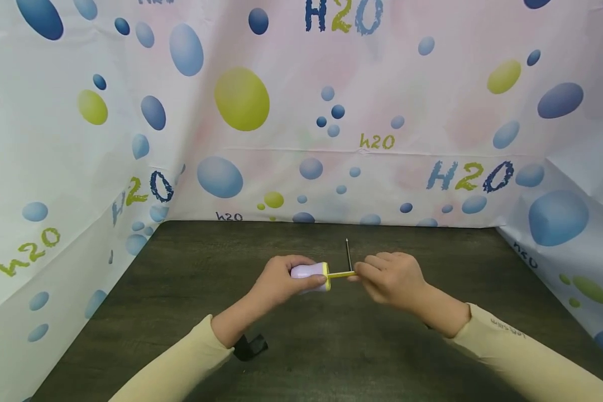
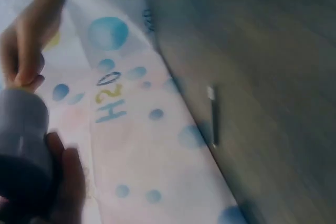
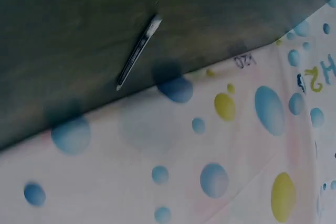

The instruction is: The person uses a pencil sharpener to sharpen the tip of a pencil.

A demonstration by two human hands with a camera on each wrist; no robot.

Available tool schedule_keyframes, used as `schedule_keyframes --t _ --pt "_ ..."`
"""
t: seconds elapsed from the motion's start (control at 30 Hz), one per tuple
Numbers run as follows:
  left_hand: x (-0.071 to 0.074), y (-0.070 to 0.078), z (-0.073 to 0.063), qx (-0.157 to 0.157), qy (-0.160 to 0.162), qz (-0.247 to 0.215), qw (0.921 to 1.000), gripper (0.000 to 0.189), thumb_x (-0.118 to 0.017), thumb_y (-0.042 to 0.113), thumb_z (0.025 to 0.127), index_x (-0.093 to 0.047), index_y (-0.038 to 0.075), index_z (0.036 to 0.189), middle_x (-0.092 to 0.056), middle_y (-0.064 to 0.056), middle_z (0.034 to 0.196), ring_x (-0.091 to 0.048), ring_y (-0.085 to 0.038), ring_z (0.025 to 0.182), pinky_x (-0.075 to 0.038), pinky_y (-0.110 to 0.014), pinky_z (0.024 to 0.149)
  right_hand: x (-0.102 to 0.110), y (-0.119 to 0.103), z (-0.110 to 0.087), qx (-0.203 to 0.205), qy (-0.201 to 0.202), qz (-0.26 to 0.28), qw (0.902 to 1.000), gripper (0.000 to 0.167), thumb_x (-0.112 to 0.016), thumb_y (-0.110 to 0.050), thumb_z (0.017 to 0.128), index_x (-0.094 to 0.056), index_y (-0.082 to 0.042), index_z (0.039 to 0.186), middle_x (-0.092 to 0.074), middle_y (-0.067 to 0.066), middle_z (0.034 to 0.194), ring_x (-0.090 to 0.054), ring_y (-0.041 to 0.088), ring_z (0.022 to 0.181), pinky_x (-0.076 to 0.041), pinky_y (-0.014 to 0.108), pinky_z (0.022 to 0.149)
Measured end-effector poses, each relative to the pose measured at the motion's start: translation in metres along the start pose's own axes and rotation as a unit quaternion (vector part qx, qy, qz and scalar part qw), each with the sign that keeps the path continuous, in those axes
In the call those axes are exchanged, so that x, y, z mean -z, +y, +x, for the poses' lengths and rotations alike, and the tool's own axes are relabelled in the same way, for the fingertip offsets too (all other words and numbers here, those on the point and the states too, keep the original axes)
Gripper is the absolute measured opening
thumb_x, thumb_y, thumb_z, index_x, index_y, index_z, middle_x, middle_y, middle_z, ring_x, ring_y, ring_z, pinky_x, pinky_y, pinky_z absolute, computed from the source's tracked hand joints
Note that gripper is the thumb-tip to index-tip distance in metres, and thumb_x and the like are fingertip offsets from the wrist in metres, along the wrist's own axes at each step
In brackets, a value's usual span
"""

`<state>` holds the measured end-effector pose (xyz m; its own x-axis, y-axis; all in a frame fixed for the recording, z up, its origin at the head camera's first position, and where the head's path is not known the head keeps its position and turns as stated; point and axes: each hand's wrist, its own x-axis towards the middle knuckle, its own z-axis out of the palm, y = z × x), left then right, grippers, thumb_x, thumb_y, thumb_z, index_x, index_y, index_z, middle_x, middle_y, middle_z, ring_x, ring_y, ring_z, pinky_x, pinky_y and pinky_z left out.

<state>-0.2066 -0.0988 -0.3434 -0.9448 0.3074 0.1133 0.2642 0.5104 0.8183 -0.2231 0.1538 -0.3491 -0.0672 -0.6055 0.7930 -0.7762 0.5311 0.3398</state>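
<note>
My left hand [image 1: 278, 277] grips a lavender, waisted pencil sharpener [image 1: 306, 272] with a yellow rim, held sideways above the table. A thin yellow pencil [image 1: 340, 274] runs from its rimmed end into the fingers of my right hand [image 1: 394, 279], which pinches it; the pencil's far end is hidden in that hand. In the left wrist view the sharpener [image 2: 23, 135] looms large and dark, with the right hand [image 2: 26, 51] beyond it. The right wrist view shows neither hand. Behind the hands, a dark pencil [image 1: 348, 254] lies on the table, pointing toward the back.
The dark wooden table [image 1: 221, 245] meets a printed sheet [image 1: 291, 72] with bubbles and H2O lettering at the back and both sides. A black strap-like piece [image 1: 252, 347] shows under the left wrist.
</note>
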Motion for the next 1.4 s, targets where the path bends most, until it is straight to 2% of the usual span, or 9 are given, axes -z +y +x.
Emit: schedule_keyframes --t 0.13,0.33,0.43,0.5,0.67,0.77,1.03,1.27,1.4 --pt "-0.007 -0.01 -0.002 -0.195 0.074 0.121 0.9704 0.042 -0.089 0.028 0.078 -0.075 0.004 0.11 -0.077 -0.011 0.099 -0.066 -0.015 0.077 -0.052 -0.022 0.063 0.01 -0.005 0.002 -0.18 -0.181 0.176 0.9506 0.047 -0.048 -0.046 0.107 -0.072 -0.016 0.079 -0.056 -0.012 0.057 -0.038 -0.002 0.047 -0.029 0.017 0.046" --pt "-0.007 -0.025 0.005 -0.527 0.182 0.327 0.7636 0.063 -0.098 0.04 0.062 -0.071 0.003 0.106 -0.073 -0.004 0.095 -0.071 -0.014 0.085 -0.06 -0.025 0.076 0.014 0.008 0.003 -0.479 -0.414 0.54 0.5543 0.039 -0.051 -0.028 0.107 -0.062 -0.009 0.075 -0.033 -0.012 0.054 -0.02 0.002 0.046 -0.022 0.021 0.046" --pt "-0.005 -0.027 0.006 -0.553 0.174 0.341 0.7405 0.064 -0.097 0.044 0.064 -0.072 0.004 0.107 -0.073 -0.003 0.094 -0.07 -0.013 0.085 -0.06 -0.024 0.077 0.012 0.011 -0.001 -0.497 -0.445 0.573 0.4759 0.042 -0.046 -0.03 0.109 -0.062 -0.009 0.078 -0.029 -0.012 0.051 -0.018 0.002 0.042 -0.02 0.021 0.043" --pt "-0.005 -0.026 0.005 -0.518 0.153 0.334 0.7727 0.06 -0.095 0.043 0.068 -0.072 0.005 0.108 -0.073 -0.002 0.095 -0.07 -0.013 0.085 -0.059 -0.024 0.076 0.011 0.008 -0.003 -0.467 -0.432 0.551 0.5409 0.044 -0.046 -0.032 0.109 -0.069 -0.005 0.083 -0.033 -0.011 0.052 -0.023 0.003 0.043 -0.023 0.021 0.044" --pt "-0.005 -0.017 0.002 -0.276 0.052 0.202 0.9384 0.045 -0.088 0.034 0.08 -0.074 0.006 0.112 -0.077 -0.006 0.098 -0.066 -0.014 0.078 -0.053 -0.021 0.065 0.012 -0.002 -0.009 -0.241 -0.296 0.259 0.8874 0.049 -0.047 -0.049 0.107 -0.075 -0.009 0.1 -0.06 -0.008 0.07 -0.046 0.001 0.056 -0.039 0.02 0.052" --pt "-0.003 -0.009 0.005 -0.106 -0.003 0.077 0.9914 0.039 -0.081 0.031 0.087 -0.075 0.005 0.115 -0.076 -0.012 0.101 -0.063 -0.013 0.076 -0.051 -0.022 0.063 0.011 0.0 -0.012 -0.087 -0.138 0.056 0.985 0.05 -0.042 -0.051 0.106 -0.072 -0.011 0.098 -0.061 -0.004 0.077 -0.051 0.006 0.06 -0.041 0.02 0.052" --pt "-0.001 0.0 0.007 0.072 -0.119 -0.108 0.9844 0.048 -0.067 0.038 0.096 -0.074 -0.004 0.116 -0.075 -0.016 0.096 -0.066 -0.012 0.073 -0.058 -0.032 0.071 0.013 0.006 0.002 0.105 0.099 -0.085 0.9858 0.043 -0.055 -0.035 0.107 -0.062 -0.012 0.072 -0.049 -0.003 0.06 -0.038 0.011 0.048 -0.035 0.022 0.042" --pt "-0.012 0.0 0.001 -0.011 -0.037 -0.036 0.9986 0.04 -0.078 0.031 0.089 -0.075 0.0 0.115 -0.075 -0.016 0.1 -0.063 -0.011 0.073 -0.052 -0.023 0.062 0.01 0.001 -0.008 -0.043 -0.022 0.013 0.9987 0.057 -0.043 -0.054 0.107 -0.053 -0.021 0.061 -0.043 -0.011 0.049 -0.033 0.002 0.041 -0.025 0.019 0.038" --pt "-0.015 -0.009 -0.001 -0.259 0.066 0.175 0.9476 0.047 -0.089 0.036 0.078 -0.076 0.004 0.11 -0.077 -0.008 0.097 -0.067 -0.014 0.077 -0.054 -0.022 0.064 0.016 -0.006 -0.006 -0.303 -0.241 0.286 0.8769 0.058 -0.05 -0.054 0.104 -0.054 -0.017 0.06 -0.034 -0.014 0.049 -0.023 -0.001 0.044 -0.02 0.019 0.043"
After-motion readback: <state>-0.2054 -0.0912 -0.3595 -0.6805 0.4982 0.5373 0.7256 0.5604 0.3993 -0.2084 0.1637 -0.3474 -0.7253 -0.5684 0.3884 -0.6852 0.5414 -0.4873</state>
